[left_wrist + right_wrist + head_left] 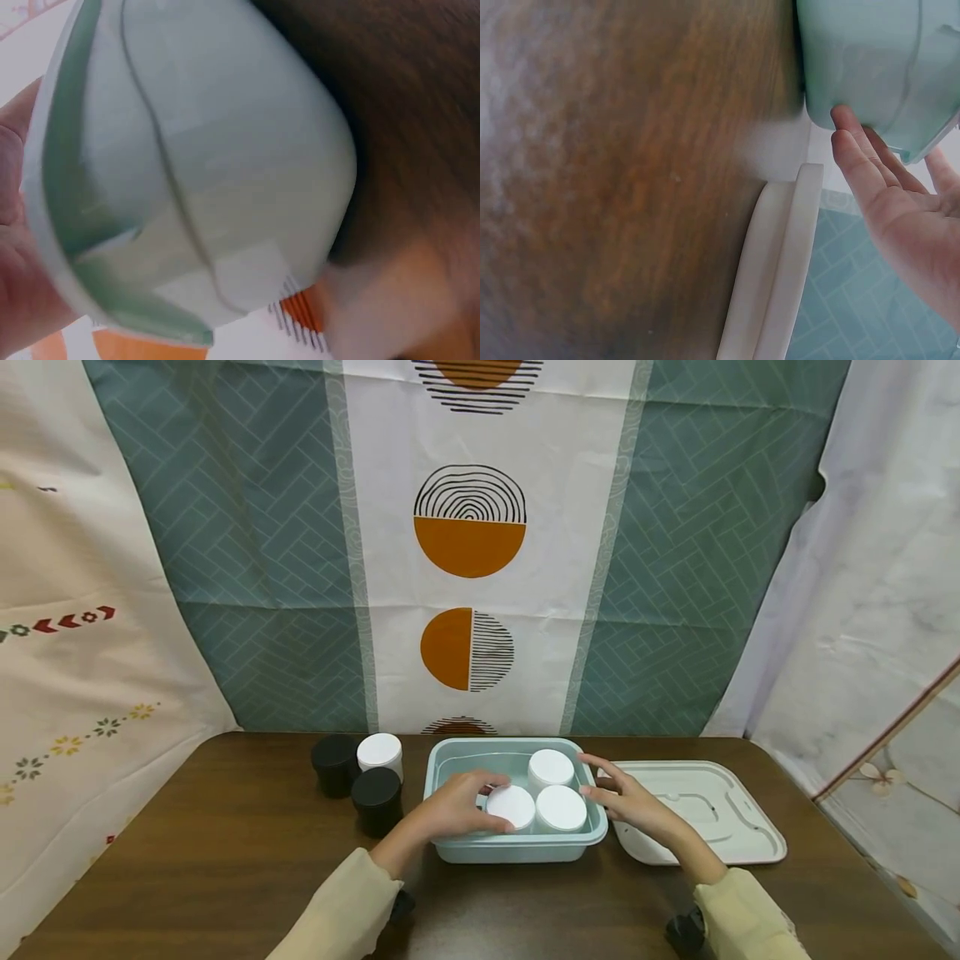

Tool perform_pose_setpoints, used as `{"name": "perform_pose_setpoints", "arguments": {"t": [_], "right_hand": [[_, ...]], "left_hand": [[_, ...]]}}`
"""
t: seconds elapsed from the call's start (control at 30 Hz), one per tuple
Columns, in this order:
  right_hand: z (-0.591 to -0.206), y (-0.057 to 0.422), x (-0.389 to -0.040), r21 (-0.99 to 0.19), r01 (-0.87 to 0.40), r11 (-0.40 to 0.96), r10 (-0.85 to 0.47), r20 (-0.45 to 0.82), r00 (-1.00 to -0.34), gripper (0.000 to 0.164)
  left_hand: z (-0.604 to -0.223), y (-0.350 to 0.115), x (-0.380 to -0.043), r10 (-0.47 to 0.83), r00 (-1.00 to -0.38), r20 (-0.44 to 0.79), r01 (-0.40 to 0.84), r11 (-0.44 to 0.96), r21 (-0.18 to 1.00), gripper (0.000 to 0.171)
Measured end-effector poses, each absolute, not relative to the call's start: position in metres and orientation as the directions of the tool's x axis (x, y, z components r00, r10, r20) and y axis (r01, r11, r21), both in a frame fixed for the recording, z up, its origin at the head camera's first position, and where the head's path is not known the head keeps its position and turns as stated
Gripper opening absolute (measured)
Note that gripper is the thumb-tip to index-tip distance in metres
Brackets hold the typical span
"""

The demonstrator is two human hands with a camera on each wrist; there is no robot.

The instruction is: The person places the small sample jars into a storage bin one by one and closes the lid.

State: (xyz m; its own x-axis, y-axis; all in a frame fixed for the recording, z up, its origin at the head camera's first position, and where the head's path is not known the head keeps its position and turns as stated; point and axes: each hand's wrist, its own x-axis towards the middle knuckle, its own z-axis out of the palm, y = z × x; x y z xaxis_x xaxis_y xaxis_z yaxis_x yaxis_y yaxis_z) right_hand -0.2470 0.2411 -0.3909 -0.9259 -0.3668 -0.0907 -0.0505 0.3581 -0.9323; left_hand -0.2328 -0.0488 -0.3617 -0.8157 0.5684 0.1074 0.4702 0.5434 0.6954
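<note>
A pale green-blue plastic bin [517,850] stands on the table with three white-lidded jars inside. My left hand [456,806] reaches over the bin's left side, its thumb and fingers round the front-left white jar [512,807]. Beside that one are the front-right white jar [561,809] and the back white jar [551,769]. At the bin's right end is my right hand [628,802], its fingers spread and loosely bent at the rim. The right wrist view shows these fingers [859,161] along the bin's outer wall [862,60]. In the left wrist view the bin wall [225,150] hides the jars.
To the bin's left stand a front black jar [377,802], a back black jar [335,766] and another white jar [380,752]. A flat whitish lid [708,814] lies at the right, close to the bin. Patterned cloth [480,652] hangs behind the brown table [247,860].
</note>
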Motion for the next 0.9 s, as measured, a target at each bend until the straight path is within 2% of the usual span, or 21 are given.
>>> {"name": "perform_pose_setpoints", "arguments": {"t": [0.13, 0.27, 0.5, 0.9], "right_hand": [[-0.391, 0.243, -0.247, -0.93, -0.055, 0.364, -0.369, -0.09, -0.925, 0.063], [-0.392, 0.243, -0.248, -0.93, -0.057, 0.362, -0.369, -0.087, -0.925, 0.062], [-0.392, 0.241, -0.249, -0.931, -0.062, 0.361, -0.375, -0.084, -0.923, 0.063], [-0.393, 0.241, -0.248, -0.937, -0.054, 0.346, -0.368, -0.083, -0.926, 0.062]], "left_hand": [[-0.354, -0.058, -0.227, 0.557, -0.821, 0.127, 0.469, 0.529, 0.707, 0.061], [-0.348, -0.072, -0.222, 0.523, -0.829, 0.198, 0.495, 0.521, 0.695, 0.057], [-0.34, -0.103, -0.213, 0.397, -0.865, 0.307, 0.49, 0.536, 0.687, 0.054], [-0.354, -0.155, -0.21, 0.248, -0.888, 0.388, 0.452, 0.624, 0.637, 0.054]]}}
